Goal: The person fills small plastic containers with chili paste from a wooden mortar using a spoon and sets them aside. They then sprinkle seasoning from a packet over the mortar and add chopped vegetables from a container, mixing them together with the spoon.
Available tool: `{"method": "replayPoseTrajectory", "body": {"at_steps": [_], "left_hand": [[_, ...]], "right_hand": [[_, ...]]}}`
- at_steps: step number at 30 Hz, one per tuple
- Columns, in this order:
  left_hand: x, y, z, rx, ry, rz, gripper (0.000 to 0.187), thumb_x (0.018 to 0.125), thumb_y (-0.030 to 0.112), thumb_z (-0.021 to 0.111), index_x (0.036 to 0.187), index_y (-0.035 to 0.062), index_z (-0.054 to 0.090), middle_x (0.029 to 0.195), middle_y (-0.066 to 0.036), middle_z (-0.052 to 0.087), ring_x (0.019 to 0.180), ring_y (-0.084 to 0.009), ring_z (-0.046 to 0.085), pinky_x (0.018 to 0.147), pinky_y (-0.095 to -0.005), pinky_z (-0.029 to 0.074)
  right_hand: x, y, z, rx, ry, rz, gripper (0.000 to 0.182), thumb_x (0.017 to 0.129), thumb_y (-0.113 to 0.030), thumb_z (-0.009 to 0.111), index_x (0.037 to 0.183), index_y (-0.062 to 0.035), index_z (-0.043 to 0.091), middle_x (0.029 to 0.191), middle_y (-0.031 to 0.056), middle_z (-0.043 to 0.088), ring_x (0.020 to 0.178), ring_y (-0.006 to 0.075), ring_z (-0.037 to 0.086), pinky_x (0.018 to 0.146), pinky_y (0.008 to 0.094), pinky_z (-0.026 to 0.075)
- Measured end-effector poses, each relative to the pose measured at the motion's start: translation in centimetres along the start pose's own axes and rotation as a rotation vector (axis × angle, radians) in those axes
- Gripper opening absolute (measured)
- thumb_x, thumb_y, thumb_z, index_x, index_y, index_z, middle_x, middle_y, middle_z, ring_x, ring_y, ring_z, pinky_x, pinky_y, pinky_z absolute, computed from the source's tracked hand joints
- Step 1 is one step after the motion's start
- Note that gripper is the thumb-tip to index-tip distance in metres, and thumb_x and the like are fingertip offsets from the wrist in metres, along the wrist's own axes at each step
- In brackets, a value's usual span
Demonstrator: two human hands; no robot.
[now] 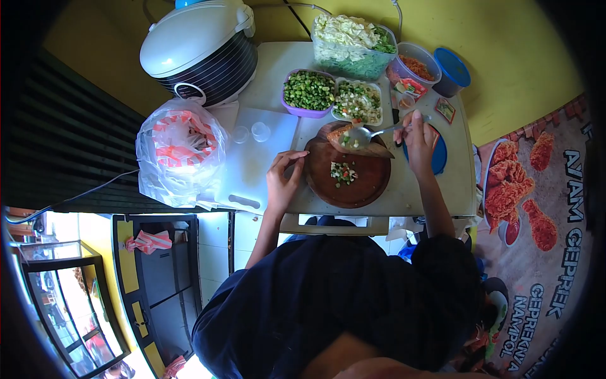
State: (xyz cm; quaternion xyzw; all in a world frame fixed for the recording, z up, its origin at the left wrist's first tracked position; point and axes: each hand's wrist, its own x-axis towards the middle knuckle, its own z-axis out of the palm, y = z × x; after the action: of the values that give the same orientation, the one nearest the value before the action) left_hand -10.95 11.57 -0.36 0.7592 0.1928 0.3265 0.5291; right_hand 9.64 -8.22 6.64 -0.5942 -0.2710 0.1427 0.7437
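- chopped vegetables (343, 174) lie mid-frame on a round wooden dish (322, 186)
- right hand (413, 129), right of centre, grips the spoon (360, 137) by its handle, seemingly to keep its bowl over the dish
- left hand (287, 174), well apart, rests loosely spread at the dish's left rim, perhaps steadying it
- purple tub (306, 113), upper centre, likely set within easy reach
- pale table (410, 189) beneath; yellow wall (517, 38) upper right

The table (407, 189) bears a brown plate (374, 180) and rice cooker (205, 54).

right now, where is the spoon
In the head view, upper middle: the spoon is in the right hand, its bowl over the far side of the wooden board, near the white tub.
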Motion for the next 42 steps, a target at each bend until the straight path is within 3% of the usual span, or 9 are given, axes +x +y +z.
{"method": "replayPoseTrajectory", "body": {"at_steps": [3, 6, 9, 12, 18, 27, 42], "left_hand": [[0.1, 0.3, -0.1, 0.025, -0.008, -0.001, 0.018, 0.083, -0.001, 0.060, 0.099, 0.0039, 0.068, 0.097, -0.012, 0.063, 0.088, -0.0209, 0.064, 0.080, -0.0293, 0.050], [0.1, 0.5, 0.0, 0.000, -0.004, 0.006, 0.018, 0.084, -0.001, 0.059, 0.099, 0.0035, 0.068, 0.098, -0.012, 0.063, 0.088, -0.0205, 0.064, 0.080, -0.0290, 0.050], [0.1, 0.5, -0.1, -0.004, -0.009, 0.004, 0.018, 0.084, -0.001, 0.059, 0.099, 0.0033, 0.068, 0.098, -0.012, 0.063, 0.088, -0.0204, 0.064, 0.081, -0.0290, 0.050], [0.0, 0.5, 0.0, -0.011, -0.011, -0.005, 0.018, 0.084, -0.001, 0.059, 0.099, 0.0033, 0.068, 0.098, -0.012, 0.063, 0.088, -0.0207, 0.064, 0.081, -0.0292, 0.050], [0.0, 0.1, 0.0, 0.000, -0.010, 0.000, 0.018, 0.084, 0.000, 0.059, 0.099, 0.0032, 0.068, 0.098, -0.012, 0.063, 0.089, -0.0213, 0.064, 0.081, -0.0296, 0.050], [0.0, 0.5, -0.1, 0.013, -0.010, 0.012, 0.018, 0.084, -0.001, 0.059, 0.099, 0.0030, 0.068, 0.099, -0.012, 0.063, 0.090, -0.0214, 0.064, 0.082, -0.0298, 0.050], [0.1, 0.6, -0.1, -0.002, -0.014, -0.006, 0.018, 0.084, -0.001, 0.059, 0.100, 0.0025, 0.067, 0.099, -0.012, 0.063, 0.089, -0.0205, 0.064, 0.081, -0.0293, 0.050]], "right_hand": [[-2.5, -0.1, 1.0, -0.069, -0.161, -0.024, 0.039, 0.102, -0.031, 0.029, 0.084, -0.0035, 0.049, 0.068, 0.0078, 0.054, 0.063, 0.0107, 0.051, 0.060, 0.0239, 0.041], [-3.9, -1.3, 2.0, -0.397, -0.464, -0.114, 0.037, 0.102, -0.026, 0.028, 0.082, -0.0031, 0.049, 0.069, 0.0073, 0.055, 0.064, 0.0102, 0.051, 0.061, 0.0236, 0.041], [-3.9, -1.0, 1.7, -0.334, -0.379, -0.150, 0.036, 0.102, -0.024, 0.029, 0.082, -0.0025, 0.050, 0.070, 0.0071, 0.055, 0.065, 0.0099, 0.051, 0.062, 0.0231, 0.041], [-2.2, -0.4, 0.2, -0.214, -0.119, -0.220, 0.037, 0.102, -0.025, 0.029, 0.084, -0.0014, 0.051, 0.071, 0.0072, 0.055, 0.065, 0.0104, 0.051, 0.063, 0.0237, 0.041], [3.7, 1.9, -1.9, -0.283, 0.201, -0.394, 0.041, 0.102, -0.032, 0.030, 0.084, -0.0011, 0.050, 0.071, 0.0070, 0.056, 0.067, 0.0110, 0.052, 0.065, 0.0244, 0.042], [6.9, 5.5, -2.4, -0.400, 0.208, -0.408, 0.040, 0.102, -0.023, 0.033, 0.080, 0.0035, 0.054, 0.070, 0.0073, 0.058, 0.065, 0.0110, 0.052, 0.064, 0.0253, 0.044], [6.6, 7.0, -1.0, -0.310, 0.158, -0.358, 0.044, 0.102, -0.029, 0.032, 0.079, 0.0015, 0.053, 0.067, 0.0075, 0.058, 0.062, 0.0115, 0.052, 0.061, 0.0251, 0.043]]}}
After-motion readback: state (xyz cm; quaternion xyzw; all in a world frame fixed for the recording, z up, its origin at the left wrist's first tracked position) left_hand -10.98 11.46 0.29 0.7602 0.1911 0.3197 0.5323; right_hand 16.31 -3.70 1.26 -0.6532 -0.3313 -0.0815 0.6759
